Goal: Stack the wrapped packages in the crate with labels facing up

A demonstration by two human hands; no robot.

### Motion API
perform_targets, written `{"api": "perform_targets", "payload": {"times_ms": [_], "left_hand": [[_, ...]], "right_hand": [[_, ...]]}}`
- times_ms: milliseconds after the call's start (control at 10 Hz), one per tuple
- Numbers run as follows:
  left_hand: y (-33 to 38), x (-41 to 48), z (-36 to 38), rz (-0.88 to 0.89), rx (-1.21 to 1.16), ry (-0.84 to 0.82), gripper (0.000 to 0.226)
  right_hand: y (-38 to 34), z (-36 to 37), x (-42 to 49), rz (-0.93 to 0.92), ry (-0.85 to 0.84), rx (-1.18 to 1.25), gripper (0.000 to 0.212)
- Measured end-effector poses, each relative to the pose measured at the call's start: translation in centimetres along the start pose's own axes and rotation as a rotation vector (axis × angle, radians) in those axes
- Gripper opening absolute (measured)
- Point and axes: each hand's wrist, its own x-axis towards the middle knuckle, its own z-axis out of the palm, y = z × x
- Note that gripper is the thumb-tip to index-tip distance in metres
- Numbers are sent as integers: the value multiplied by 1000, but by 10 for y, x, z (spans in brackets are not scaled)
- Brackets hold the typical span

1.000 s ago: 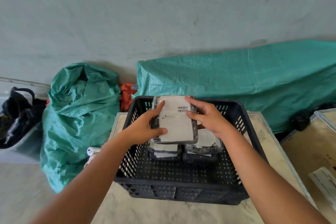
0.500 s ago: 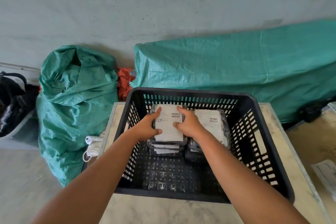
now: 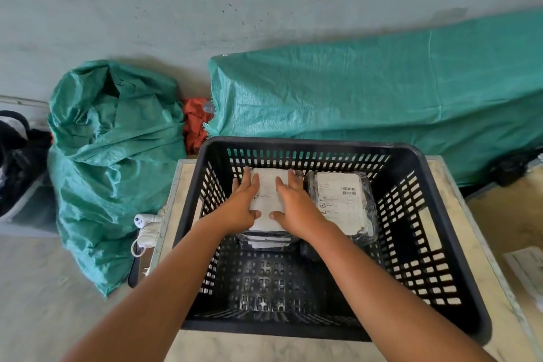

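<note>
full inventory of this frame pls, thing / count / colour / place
crate: 1, black, on the table
wrapped packages: 2 stacks, white labels up, far end of crate; left stack under both hands, right stack beside it
table: 1, pale, under the crate
green sack: 1, on the floor left of the table
green tarp: 1, covering something along the wall
orange cloth: 1, between sack and tarp
white power strip: 1, by the table's left edge
left hand, right hand: flat on the left stack
</note>
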Motion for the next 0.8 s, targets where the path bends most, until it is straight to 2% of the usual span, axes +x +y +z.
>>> {"api": "perform_targets", "payload": {"times_ms": [200, 500, 600, 700, 800], "left_hand": [[-2, 3, -7, 20, 3, -53, 98], [3, -1, -8, 26, 8, -47, 96], [15, -8, -10, -2, 2, -20, 95], [24, -18, -10, -19, -10, 75, 91], [34, -40, -9, 42, -87, 199, 83]], "right_hand": [[8, -3, 7, 0, -64, -79, 93], [9, -1, 5, -15, -97, -156, 89], [5, -10, -1, -19, -114, -152, 87], [8, -18, -13, -49, -59, -50, 76], [13, -31, -32, -48, 60, 99, 64]]}}
